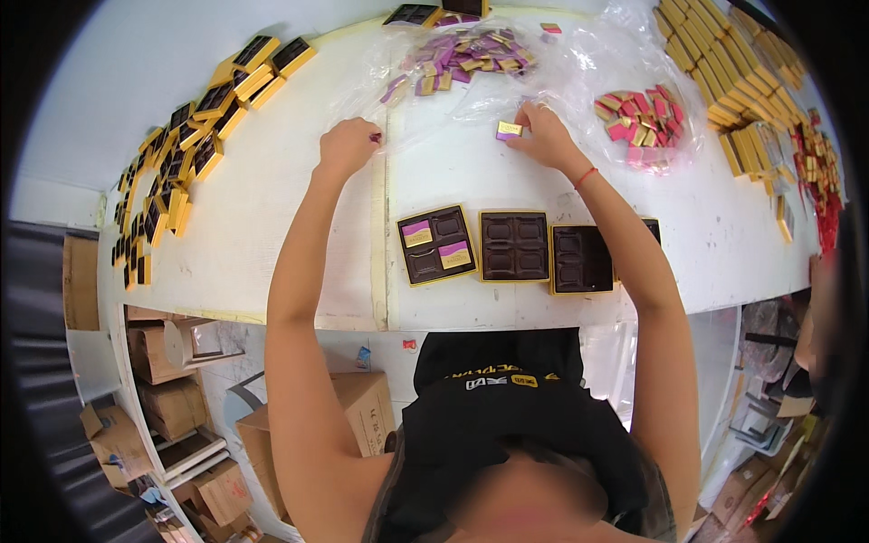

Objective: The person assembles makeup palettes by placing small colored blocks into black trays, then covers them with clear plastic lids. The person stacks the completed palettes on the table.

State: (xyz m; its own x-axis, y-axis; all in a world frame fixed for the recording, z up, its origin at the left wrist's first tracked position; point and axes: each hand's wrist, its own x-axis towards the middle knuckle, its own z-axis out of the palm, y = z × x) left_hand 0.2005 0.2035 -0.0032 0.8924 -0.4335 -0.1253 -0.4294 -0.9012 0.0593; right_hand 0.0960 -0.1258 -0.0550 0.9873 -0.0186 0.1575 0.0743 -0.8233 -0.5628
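Observation:
My right hand [546, 138] pinches a small gold-and-purple wrapped chocolate [509, 130] above the white table. My left hand [349, 147] is closed, with a dark purple bit showing at its fingertips, most likely another wrapped piece. Beyond both hands, a pile of purple-and-gold wrapped chocolates [471, 56] lies on clear plastic film. Nearer to me stands a row of dark-trayed boxes with yellow edges. The left box [436, 246] holds two purple-and-gold pieces in opposite corners. The middle box [514, 246] has bare compartments. My right forearm partly covers the boxes at the right.
A clear bag of pink-and-gold wrapped pieces [641, 127] lies right of my right hand. Stacked yellow boxes [733, 68] fill the far right, with red-and-gold pieces beside them. Black-and-yellow boxes [195, 127] curve along the left edge. Cardboard cartons [362, 412] stand below the table.

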